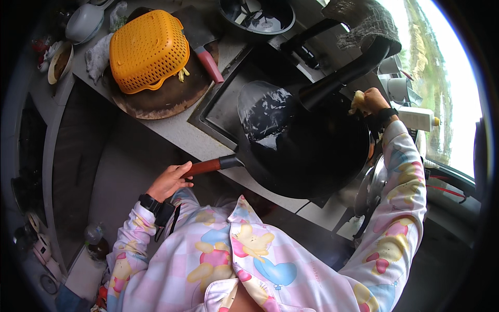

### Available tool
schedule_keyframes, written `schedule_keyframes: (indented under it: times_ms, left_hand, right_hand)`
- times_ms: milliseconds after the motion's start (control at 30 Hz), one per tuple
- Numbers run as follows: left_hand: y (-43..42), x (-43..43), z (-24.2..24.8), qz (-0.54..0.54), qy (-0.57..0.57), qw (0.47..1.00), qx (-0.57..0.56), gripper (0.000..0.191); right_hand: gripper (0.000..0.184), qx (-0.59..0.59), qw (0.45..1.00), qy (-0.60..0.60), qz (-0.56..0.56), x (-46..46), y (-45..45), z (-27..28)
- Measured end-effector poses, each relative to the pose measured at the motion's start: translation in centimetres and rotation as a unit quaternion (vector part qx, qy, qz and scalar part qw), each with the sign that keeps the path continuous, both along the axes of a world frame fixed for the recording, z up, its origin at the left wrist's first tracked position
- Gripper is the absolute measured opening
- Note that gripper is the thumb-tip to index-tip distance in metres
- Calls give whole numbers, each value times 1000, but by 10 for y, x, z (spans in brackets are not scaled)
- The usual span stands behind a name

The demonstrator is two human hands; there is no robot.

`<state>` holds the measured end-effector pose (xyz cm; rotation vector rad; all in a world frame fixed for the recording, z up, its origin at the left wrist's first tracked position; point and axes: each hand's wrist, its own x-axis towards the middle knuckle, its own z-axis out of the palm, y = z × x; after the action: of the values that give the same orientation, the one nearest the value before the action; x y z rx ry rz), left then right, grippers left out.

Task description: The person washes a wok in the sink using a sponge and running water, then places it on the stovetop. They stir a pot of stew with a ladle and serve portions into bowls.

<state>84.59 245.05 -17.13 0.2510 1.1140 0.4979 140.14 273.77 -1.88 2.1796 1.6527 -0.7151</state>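
Observation:
A large black wok (pixel 312 167) lies across the sink. Clear water (pixel 269 113) pools on its left side. My left hand (pixel 169 181) grips the wok's brown wooden handle (pixel 202 167), thumb along the top. At the wok's far right rim, my right hand (pixel 375 100) is closed around a pale yellowish scrubber (pixel 358 102), perhaps a loofah; fingers hide part of it. A black faucet (pixel 335 82) reaches over the wok, and whether water runs from it I cannot tell.
Left of the black sink (pixel 224 113), an upturned orange colander (pixel 150 50) covers food on a round wooden chopping board (pixel 156 109). A cleaver's pink handle (pixel 210 65) juts toward the sink. A dark basin (pixel 257 17) stands behind. Grey mesh cloth (pixel 366 27) drapes the faucet; a metal lid (pixel 376 179) leans at right.

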Motion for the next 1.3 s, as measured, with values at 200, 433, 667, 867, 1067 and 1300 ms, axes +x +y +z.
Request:
schedule_keyframes:
  times_ms: [200, 433, 667, 867, 1067, 1300]
  left_hand:
    - [-10, 13, -7, -83, -69, 994, -3, 43]
    - [-16, 20, -1, -108, -152, 982, -5, 46]
    - [-11, 10, 29, -102, -113, 988, 24, 46]
    - [-18, -1, 33, -84, -15, 994, 64, 47]
    - [-20, -10, 44, -114, 97, 984, 96, 46]
    - [-16, -3, 66, -136, 131, 978, 92, 42]
  right_hand:
    - [18, -152, 813, -345, 443, 63, 19, 22]
    - [24, -222, 725, -413, 504, 117, 30, 41]
    - [43, -89, 969, -157, 170, 80, 9, 44]
    - [32, 9, 991, 86, -105, 39, -16, -13]
    - [21, 76, 962, 232, -124, 25, -5, -90]
    - [22, 102, 939, 303, -130, 23, 22, -143]
